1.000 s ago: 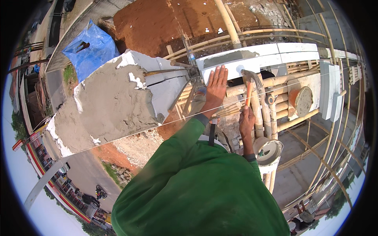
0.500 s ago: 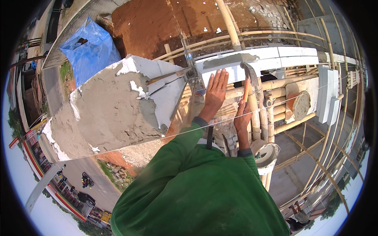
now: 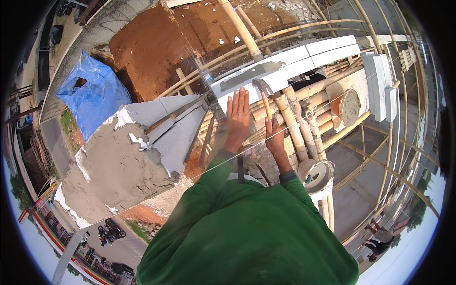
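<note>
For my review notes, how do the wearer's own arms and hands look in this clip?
Both arms wear long, plain green sleeves ending in dark grey cuffs. The left hand and right hand are gloveless. No cables show on either arm.

Wore a loose green long-sleeved top (image 3: pixel 247 228), lightly creased — sleeves (image 3: pixel 210 185) ended in dark grey cuffs (image 3: pixel 287 177). Left hand (image 3: pixel 238 118) and right hand (image 3: pixel 275 137) were bare. White strip (image 3: pixel 251 178) showed at the front edge — narrow dark strap (image 3: pixel 240 167) by it.
</note>
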`<action>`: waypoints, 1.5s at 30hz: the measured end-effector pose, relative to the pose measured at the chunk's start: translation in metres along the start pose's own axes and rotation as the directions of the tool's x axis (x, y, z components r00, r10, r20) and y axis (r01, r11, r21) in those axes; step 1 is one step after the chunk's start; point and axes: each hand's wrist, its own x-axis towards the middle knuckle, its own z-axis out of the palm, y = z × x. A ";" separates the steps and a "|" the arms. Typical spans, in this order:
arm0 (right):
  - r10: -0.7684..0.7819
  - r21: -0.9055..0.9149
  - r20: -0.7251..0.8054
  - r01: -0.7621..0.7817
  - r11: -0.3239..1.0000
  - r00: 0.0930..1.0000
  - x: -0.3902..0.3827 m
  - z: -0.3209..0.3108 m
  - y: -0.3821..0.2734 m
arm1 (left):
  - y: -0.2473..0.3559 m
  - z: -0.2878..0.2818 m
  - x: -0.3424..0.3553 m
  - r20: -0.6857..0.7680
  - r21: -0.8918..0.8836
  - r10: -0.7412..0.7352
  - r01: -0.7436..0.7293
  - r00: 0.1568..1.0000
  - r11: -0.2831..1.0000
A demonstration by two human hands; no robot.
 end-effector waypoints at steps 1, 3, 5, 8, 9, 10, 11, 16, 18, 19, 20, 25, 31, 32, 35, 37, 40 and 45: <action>-0.087 -0.051 -0.044 0.084 0.995 0.995 0.000 0.000 0.000 | -0.001 0.000 0.001 -0.006 0.037 0.014 -0.013 1.000 0.999; 0.023 0.015 0.014 -0.023 1.000 1.000 -0.001 -0.001 0.001 | -0.001 0.001 0.002 -0.010 -0.024 0.003 -0.004 1.000 1.000; -0.017 0.035 -0.016 0.018 0.999 1.000 -0.005 -0.002 0.000 | -0.001 0.000 0.003 -0.042 -0.052 0.032 -0.034 0.999 0.998; -0.069 0.074 -0.068 0.073 0.995 0.995 -0.008 0.000 -0.001 | 0.000 -0.002 0.004 0.016 -0.009 0.021 -0.021 1.000 1.000; -0.018 0.042 -0.036 0.019 0.999 0.999 -0.005 0.001 -0.002 | 0.000 -0.003 0.004 0.014 0.009 0.036 -0.036 0.999 0.999; 0.014 0.020 -0.016 -0.014 1.000 1.000 -0.002 0.003 -0.002 | 0.000 -0.004 0.004 0.029 0.006 0.042 -0.042 0.999 0.999; -0.004 0.029 -0.036 0.006 1.000 0.999 -0.003 0.004 -0.002 | -0.001 -0.005 0.004 0.041 0.004 0.046 -0.046 0.998 0.999; -0.021 0.117 -0.042 0.025 0.993 0.999 -0.003 0.005 -0.006 | -0.002 -0.005 0.007 0.100 0.138 0.067 -0.081 0.993 0.987; 0.006 0.127 -0.015 -0.005 0.992 1.000 -0.004 0.003 -0.010 | -0.001 -0.005 0.007 0.063 0.051 0.054 -0.058 0.997 0.997; -0.001 0.016 -0.026 0.002 1.000 1.000 -0.001 0.002 -0.012 | -0.001 -0.005 0.007 0.046 0.006 0.048 -0.049 0.998 0.999; 0.017 -0.009 -0.013 -0.017 1.000 1.000 -0.003 0.001 -0.014 | 0.000 -0.006 0.006 0.061 0.044 0.049 -0.052 0.997 0.998; -0.038 0.018 -0.045 0.038 0.999 0.998 -0.006 0.001 -0.018 | -0.001 -0.006 0.010 0.094 0.121 0.056 -0.068 0.994 0.990; -0.010 0.036 -0.033 0.011 0.999 0.999 -0.004 0.006 -0.009 | 0.003 -0.008 0.011 0.138 0.168 0.049 -0.072 0.989 0.983; -0.030 0.048 -0.043 0.032 0.998 0.999 -0.004 0.007 -0.008 | 0.003 -0.007 0.011 0.129 0.151 0.045 -0.064 0.991 0.986; -0.035 0.086 -0.044 0.038 0.996 0.998 -0.005 0.008 -0.009 | 0.002 -0.007 0.009 0.153 0.167 0.034 -0.059 0.988 0.984; -0.019 0.073 -0.024 0.021 0.997 1.000 -0.005 0.008 -0.011 | 0.001 -0.005 0.009 0.158 0.127 0.035 -0.056 0.987 0.990; -0.004 0.040 0.011 0.003 0.999 1.000 -0.001 0.005 -0.014 | 0.000 -0.003 0.009 0.137 0.016 0.026 -0.029 0.990 0.999; -0.016 0.119 0.001 0.016 0.993 1.000 -0.009 -0.003 -0.014 | 0.000 -0.002 0.009 0.138 0.052 0.025 -0.033 0.990 0.998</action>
